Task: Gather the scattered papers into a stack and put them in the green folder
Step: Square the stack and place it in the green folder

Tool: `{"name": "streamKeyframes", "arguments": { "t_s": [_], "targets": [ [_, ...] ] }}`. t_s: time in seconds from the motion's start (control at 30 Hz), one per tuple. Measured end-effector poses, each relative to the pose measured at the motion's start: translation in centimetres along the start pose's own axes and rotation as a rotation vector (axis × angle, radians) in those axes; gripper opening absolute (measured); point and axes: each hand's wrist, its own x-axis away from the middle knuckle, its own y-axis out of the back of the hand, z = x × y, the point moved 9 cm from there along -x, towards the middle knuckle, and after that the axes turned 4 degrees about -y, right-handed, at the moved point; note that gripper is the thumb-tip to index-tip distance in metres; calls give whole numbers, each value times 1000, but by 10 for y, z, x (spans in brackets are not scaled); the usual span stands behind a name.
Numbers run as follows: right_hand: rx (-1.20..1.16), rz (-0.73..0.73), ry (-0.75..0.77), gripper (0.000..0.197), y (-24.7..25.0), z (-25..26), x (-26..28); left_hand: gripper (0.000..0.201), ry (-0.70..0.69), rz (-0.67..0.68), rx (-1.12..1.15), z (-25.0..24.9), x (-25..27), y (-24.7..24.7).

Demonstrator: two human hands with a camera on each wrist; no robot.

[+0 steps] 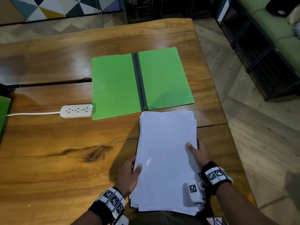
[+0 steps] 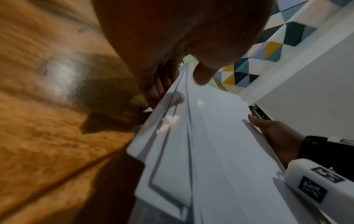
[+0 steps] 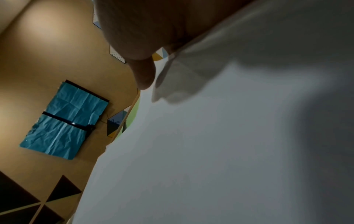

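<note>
A stack of white papers [image 1: 165, 153] is lifted at its near end, its far edge near the open green folder [image 1: 116, 85]. My left hand [image 1: 129, 172] grips the stack's left edge, thumb on top and fingers underneath. My right hand [image 1: 197, 153] grips the right edge the same way. In the left wrist view the paper stack [image 2: 210, 151] shows slightly uneven sheet edges under my thumb [image 2: 203, 74]. In the right wrist view the top sheet [image 3: 210, 144] fills the frame below my thumb [image 3: 143, 72]. The folder lies flat, both green halves bare, dark spine in the middle.
A white power strip [image 1: 76, 111] with its cable lies left of the folder on the wooden table [image 1: 56, 151]. Another green item [image 1: 4, 111] sits at the left edge. The table's right edge [image 1: 227, 127] drops to the floor; black crates [image 1: 259, 54] stand beyond.
</note>
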Motion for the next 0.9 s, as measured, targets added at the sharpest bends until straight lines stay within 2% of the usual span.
{"name": "streamKeyframes", "arguments": {
  "t_s": [0.07,0.17,0.27,0.33,0.4,0.47,0.53,0.63,0.77,0.83,0.9],
  "targets": [
    [-30,-12,1,47,1,1,6,26,-8,4,-67,0,6,2],
    [-66,-50,-2,46,0,6,11,38,-26,76,-203,-9,10,-4],
    [9,-80,5,44,-5,13,7,48,37,132,-270,-14,9,-15],
    [69,-95,5,46,-7,14,1,46,102,102,-254,-18,5,-14],
    [109,-77,14,49,-10,11,-5,40,143,31,-190,-29,-1,-2],
    [129,-52,20,49,-11,9,-7,45,182,-63,-149,-36,-15,14],
    [142,-34,44,45,-13,13,-4,50,201,-133,-108,-40,-31,24],
    [154,-15,104,34,-18,24,1,47,175,-190,-63,-56,-47,29],
    [26,-6,161,30,-18,33,5,69,235,-211,92,-52,-62,31],
    [-56,0,178,31,-17,41,8,85,198,-233,261,-48,-72,37],
    [-60,12,223,29,-18,60,10,91,139,-255,417,-50,-79,44]
  ]
}}
